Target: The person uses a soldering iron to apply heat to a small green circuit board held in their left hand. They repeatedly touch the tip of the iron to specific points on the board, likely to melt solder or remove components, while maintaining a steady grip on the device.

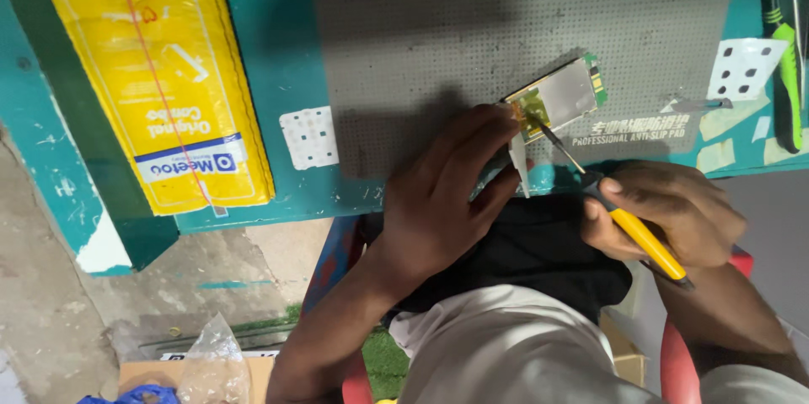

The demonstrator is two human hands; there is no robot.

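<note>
Pale cloth over the person's lap (497,345) fills the lower middle of the frame. Above it, the left hand (438,202) presses its fingers down on the near end of a small circuit board (560,96), its grip closed on the board's edge. That board lies on a grey perforated mat (438,33) at centre right. Right hand (674,210) holds a yellow-handled tool (645,240), grip tight, the metal tip touching the board. On the teal tabletop (286,58), a yellow packet (164,75) lies upper left.
</note>
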